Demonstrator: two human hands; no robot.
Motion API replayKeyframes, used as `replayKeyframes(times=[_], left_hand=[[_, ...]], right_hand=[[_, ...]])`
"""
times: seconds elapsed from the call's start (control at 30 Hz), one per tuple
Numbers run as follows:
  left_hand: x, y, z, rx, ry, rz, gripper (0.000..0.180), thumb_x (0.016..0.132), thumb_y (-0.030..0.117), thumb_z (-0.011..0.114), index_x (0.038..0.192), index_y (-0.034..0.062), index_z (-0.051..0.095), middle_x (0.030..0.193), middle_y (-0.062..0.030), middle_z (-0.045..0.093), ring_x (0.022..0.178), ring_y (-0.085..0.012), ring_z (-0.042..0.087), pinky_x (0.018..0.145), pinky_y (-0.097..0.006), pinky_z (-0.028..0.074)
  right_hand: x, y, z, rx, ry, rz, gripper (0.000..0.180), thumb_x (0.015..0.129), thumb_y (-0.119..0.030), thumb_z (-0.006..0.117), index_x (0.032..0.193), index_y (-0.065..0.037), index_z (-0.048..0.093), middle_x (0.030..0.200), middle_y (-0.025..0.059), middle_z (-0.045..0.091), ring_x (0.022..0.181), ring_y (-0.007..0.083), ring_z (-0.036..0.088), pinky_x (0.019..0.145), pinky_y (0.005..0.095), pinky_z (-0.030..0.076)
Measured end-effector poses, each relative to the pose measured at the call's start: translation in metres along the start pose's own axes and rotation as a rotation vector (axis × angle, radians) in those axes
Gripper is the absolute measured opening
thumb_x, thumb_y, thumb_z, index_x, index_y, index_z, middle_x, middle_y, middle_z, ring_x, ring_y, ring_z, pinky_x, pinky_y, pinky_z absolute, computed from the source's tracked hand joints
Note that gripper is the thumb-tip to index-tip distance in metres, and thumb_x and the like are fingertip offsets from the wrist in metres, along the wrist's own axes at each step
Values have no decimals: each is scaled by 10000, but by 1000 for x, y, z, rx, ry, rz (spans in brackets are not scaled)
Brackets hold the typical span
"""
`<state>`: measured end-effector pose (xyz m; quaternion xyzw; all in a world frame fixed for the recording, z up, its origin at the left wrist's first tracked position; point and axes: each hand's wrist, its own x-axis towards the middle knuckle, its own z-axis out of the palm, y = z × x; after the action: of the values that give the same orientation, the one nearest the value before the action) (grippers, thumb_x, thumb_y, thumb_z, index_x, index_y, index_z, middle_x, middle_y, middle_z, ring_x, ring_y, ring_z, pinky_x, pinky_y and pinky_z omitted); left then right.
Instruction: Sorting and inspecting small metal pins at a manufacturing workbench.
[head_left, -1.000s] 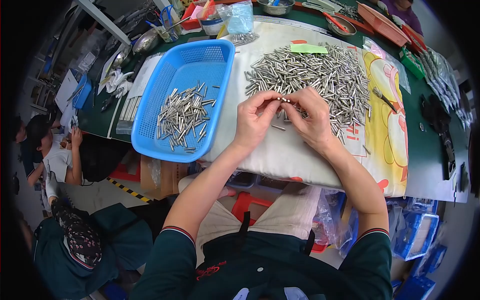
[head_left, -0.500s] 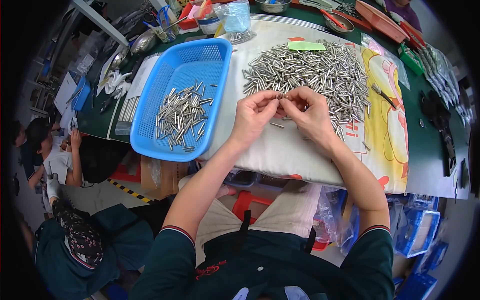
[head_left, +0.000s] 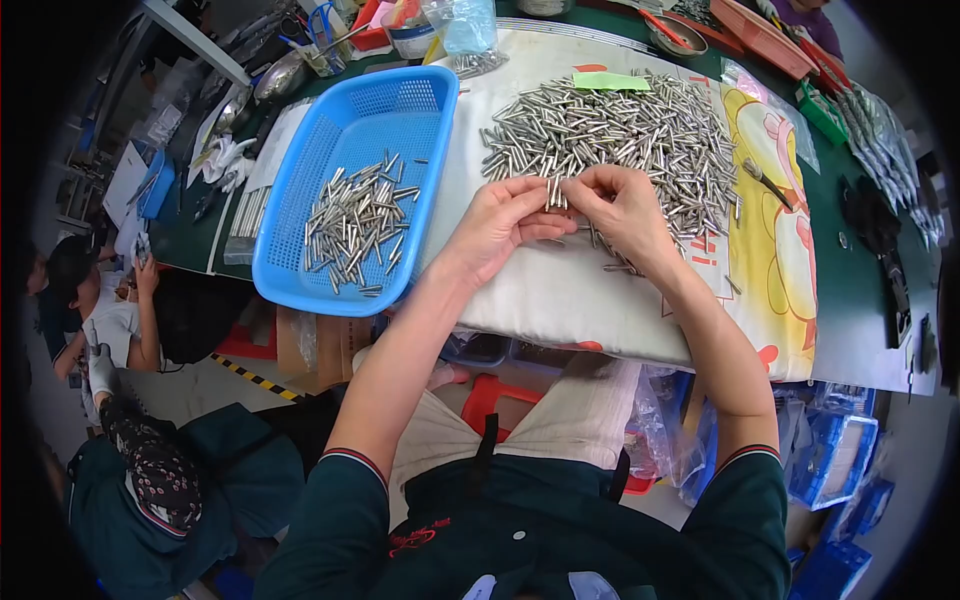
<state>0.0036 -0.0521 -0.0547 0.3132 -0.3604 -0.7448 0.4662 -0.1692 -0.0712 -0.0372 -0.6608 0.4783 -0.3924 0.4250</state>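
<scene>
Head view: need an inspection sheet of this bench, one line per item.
Surface: white cloth over a green table.
Job's things: big heap of metal pins on the cloth; more pins in the blue basket.
Clutter: tubs, trays and tools along the far edge.
Grippers: left hand and right hand pinch a few pins between them.
Cables: nothing seen.
Surroundings: another person seated lower left; blue crates under the table.

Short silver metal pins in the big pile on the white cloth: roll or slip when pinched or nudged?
The short silver metal pins look like smooth round cylinders, so they would probably roll on a hard surface; the soft white cloth likely damps that. Shiny and thin, they may slip from a pinch. The left hand and right hand hold a few together, suggesting they are stiff and light.
</scene>
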Motion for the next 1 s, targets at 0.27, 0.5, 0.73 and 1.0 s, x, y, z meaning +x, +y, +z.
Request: replayKeyframes(times=[0.27, 0.5, 0.73, 1.0], left_hand=[[-4, 2, -3, 14, 6, -30, 193, 899, 88, 518, 1026, -51, 559, 917, -155, 636, 806, -235, 665, 692, -267, 564], [-5, 3, -5, 59, -35, -22, 201, 898, 97, 524, 1023, -56, 564, 918, -161, 638, 813, -235, 663, 692, -262, 561], [-3, 2, -2, 75, -27, -38, 229, 913, 106, 502, 1050, -71, 554, 947, -169, 629, 829, -251, 662, 699, -265, 561], [-9, 4, -2, 171, -31, -22, 219, 874, 51, 543, 1049, -78, 566, 936, -152, 639, 836, -213, 658, 744, -260, 548]], right_hand=[[1, 1, 0, -48, -70, -26, 155, 803, -130, 649, 844, 18, 626, 687, 6, 592, 578, 49, 497, 525, 201, 403], [-3, -11, 2, 196, -125, -12, 142, 792, -80, 633, 868, 40, 636, 701, 43, 614, 596, 70, 548, 547, 207, 451], [0, -6, -4, 202, -165, -1, 136, 787, -57, 640, 876, 45, 636, 700, 49, 614, 601, 87, 573, 556, 214, 473], [0, -7, 3, 159, -150, 0, 134, 790, -91, 670, 819, 28, 617, 679, 33, 597, 590, 69, 562, 531, 194, 456]])
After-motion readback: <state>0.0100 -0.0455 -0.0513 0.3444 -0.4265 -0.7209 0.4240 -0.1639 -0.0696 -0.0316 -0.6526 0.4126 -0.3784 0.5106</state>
